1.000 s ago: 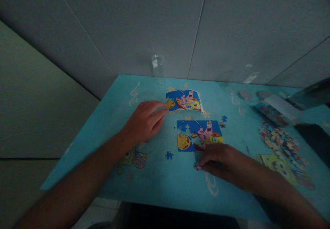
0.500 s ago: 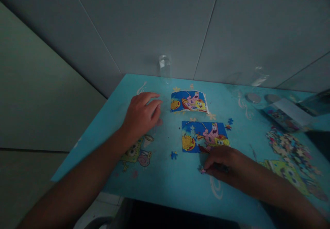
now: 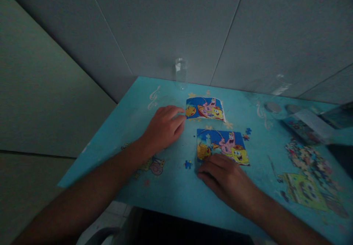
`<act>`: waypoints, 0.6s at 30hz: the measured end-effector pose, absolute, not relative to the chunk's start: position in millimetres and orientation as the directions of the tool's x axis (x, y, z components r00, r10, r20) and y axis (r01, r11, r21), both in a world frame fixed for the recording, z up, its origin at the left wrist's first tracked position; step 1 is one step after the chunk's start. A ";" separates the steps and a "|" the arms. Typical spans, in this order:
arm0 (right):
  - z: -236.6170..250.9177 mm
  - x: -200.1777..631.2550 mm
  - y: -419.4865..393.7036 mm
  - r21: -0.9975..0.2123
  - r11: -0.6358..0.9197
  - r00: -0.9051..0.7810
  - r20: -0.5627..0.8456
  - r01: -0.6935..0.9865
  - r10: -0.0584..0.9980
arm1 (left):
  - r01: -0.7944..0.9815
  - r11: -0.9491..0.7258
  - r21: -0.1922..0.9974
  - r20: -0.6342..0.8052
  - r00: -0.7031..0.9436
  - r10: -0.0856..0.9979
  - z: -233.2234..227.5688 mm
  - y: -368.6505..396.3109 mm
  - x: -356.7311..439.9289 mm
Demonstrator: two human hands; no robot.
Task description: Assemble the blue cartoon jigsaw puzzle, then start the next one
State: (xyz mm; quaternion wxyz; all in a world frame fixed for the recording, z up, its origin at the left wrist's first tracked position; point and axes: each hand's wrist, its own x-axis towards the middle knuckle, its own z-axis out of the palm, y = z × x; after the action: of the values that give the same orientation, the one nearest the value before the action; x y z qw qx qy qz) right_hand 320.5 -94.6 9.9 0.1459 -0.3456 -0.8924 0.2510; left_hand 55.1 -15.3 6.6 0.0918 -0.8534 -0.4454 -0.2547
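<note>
The puzzle point(image 3: 226, 139) lies partly hidden by the right hand point(image 3: 222, 175), whose grip I cannot tell; the left hand point(image 3: 167, 125), fingers slightly parted, seemingly empty, is off the puzzle's far left corner. Assembly seems in hand, next calling for careful alignment

Bare forearms point(image 3: 110, 180) angle inward, the left hand point(image 3: 167, 127) loosely curved, the right hand point(image 3: 224, 177) nearer, fingers bent.

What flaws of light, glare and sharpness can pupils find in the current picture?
Head view: dim light overall; head view: pale glare on the clear jar; head view: the heap of puzzle pieces looks soft, though the partly hidden puzzle reads more clearly.
</note>
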 end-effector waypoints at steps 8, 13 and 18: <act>1.1 297.0 -95.0 -0.487 0.642 -0.682 0.121 0.592 0.722 | 0.779 -0.622 0.079 0.494 0.511 0.703 7.0 -20.6 62.4; 2.1 297.1 -93.4 -0.534 0.621 -0.676 0.120 0.574 0.728 | 0.766 -0.638 0.075 0.468 0.538 0.701 3.2 -21.3 63.4; 2.7 298.1 -95.6 -0.609 0.598 -0.677 0.132 0.521 0.724 | 0.752 -0.655 0.078 0.457 0.557 0.694 1.6 -20.8 63.3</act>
State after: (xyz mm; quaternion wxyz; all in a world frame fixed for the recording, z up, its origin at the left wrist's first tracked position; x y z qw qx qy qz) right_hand 298.1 -95.6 2.7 0.1863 -0.3559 -0.8743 0.2725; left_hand 63.3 -20.8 1.6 0.0630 -0.8801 -0.4105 -0.2301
